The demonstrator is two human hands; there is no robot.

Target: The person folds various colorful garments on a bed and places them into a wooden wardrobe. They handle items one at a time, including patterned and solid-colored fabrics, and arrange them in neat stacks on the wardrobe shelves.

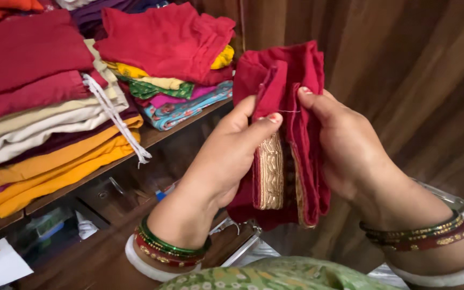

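Observation:
A folded dark red garment (285, 75) with gold embroidered borders hangs upright between my two hands. My left hand (226, 156) pinches its left edge between thumb and fingers. My right hand (345, 145) grips the right side, the thumb pressing the front fold. A thin white thread runs across the cloth between my two thumbs. Both wrists wear green, red and white bangles.
A wooden shelf (157, 137) at the left holds stacks of folded clothes: red (167, 40), maroon (25, 64), cream and orange (55, 172) pieces, with a white drawstring (116, 121) hanging over the edge. Dark wood panelling (404, 70) stands behind. Small items lie on the lower shelf.

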